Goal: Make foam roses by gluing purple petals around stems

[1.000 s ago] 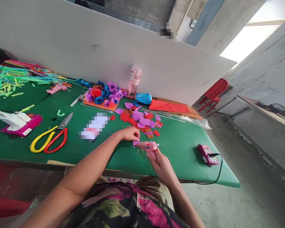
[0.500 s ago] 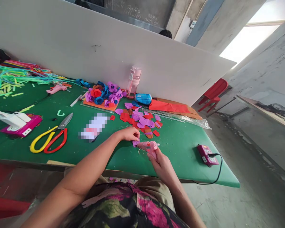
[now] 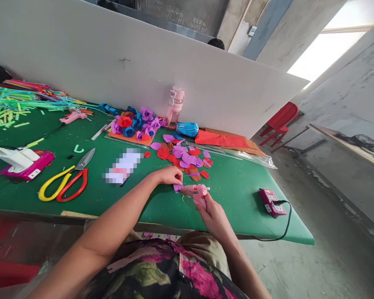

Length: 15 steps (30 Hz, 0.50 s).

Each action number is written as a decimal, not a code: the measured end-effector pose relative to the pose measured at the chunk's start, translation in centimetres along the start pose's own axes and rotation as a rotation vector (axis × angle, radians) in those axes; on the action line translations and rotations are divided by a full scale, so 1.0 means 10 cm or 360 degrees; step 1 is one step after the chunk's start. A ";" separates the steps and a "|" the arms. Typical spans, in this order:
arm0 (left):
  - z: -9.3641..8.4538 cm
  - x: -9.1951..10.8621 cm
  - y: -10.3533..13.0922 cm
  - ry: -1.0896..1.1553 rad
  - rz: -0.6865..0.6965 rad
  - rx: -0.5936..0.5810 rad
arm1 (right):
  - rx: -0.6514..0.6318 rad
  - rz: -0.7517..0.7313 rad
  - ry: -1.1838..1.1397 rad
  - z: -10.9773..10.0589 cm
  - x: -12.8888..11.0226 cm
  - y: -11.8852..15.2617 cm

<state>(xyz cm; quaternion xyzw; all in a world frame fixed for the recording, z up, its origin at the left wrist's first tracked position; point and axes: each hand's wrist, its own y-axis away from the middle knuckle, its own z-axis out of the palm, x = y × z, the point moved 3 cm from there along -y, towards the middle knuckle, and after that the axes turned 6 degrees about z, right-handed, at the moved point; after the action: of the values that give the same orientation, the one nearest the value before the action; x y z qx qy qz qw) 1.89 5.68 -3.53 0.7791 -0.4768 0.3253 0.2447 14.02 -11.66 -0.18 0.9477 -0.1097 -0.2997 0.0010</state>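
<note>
My left hand (image 3: 171, 175) is closed in a pinch on a small purple paper petal (image 3: 177, 188) just above the green table (image 3: 237, 207). In my right hand (image 3: 212, 211) is a pink glue gun (image 3: 195, 191), its handle wrapped by my fingers. The gun's nozzle points left and meets or nearly meets the petal; I cannot tell which. Beyond my hands lies a loose pile of purple, red and brown petals (image 3: 187, 158). Finished-looking paper flowers (image 3: 137, 122) in purple, blue and red rest on an orange sheet farther back.
Scissors (image 3: 69, 178) with yellow and red handles lie at left, near a power strip (image 3: 34, 166) and another pink glue gun (image 3: 73, 117). A second power strip (image 3: 271, 203) with a cord sits at right. A pink bottle (image 3: 175, 107) and blue pouch (image 3: 187, 129) stand before the white partition (image 3: 143, 62).
Almost nothing differs. The glue gun has shifted very slightly to the right, and both hands keep their holds.
</note>
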 end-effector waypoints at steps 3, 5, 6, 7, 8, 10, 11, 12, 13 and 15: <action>0.00 0.00 0.00 0.0003 0.0000 0.0005 | 0.0006 -0.0003 -0.0007 0.00 0.02 -0.01; 0.00 0.00 0.00 -0.0003 -0.0006 -0.0001 | -0.0002 0.0015 -0.0010 0.00 0.03 -0.01; 0.00 0.00 0.00 -0.0006 -0.0010 -0.0006 | -0.0010 0.0029 -0.0011 -0.01 0.03 -0.01; 0.00 0.00 0.00 -0.0008 -0.0012 -0.0010 | -0.0017 0.0042 -0.0011 -0.01 0.04 -0.01; 0.00 0.00 0.00 -0.0006 -0.0010 -0.0013 | -0.0021 0.0054 -0.0011 -0.01 0.04 -0.01; 0.00 0.00 0.00 0.0003 -0.0002 -0.0013 | -0.0026 0.0063 -0.0012 -0.02 0.04 -0.01; 0.00 0.00 -0.01 0.0008 0.0001 -0.0012 | -0.0029 0.0066 -0.0013 -0.02 0.04 -0.01; 0.00 0.00 -0.01 0.0012 0.0001 -0.0009 | -0.0031 0.0069 -0.0012 -0.02 0.04 -0.01; 0.00 -0.01 -0.01 0.0014 -0.0002 -0.0008 | -0.0033 0.0072 -0.0010 -0.02 0.04 -0.01; 0.01 -0.01 -0.01 0.0017 -0.0005 -0.0008 | -0.0032 0.0076 0.0001 -0.02 0.04 -0.01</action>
<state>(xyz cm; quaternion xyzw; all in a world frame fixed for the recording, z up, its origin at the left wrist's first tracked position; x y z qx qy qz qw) 1.95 5.75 -3.68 0.7774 -0.4752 0.3279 0.2496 14.52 -11.63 -0.25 0.9449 -0.1294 -0.3002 0.0177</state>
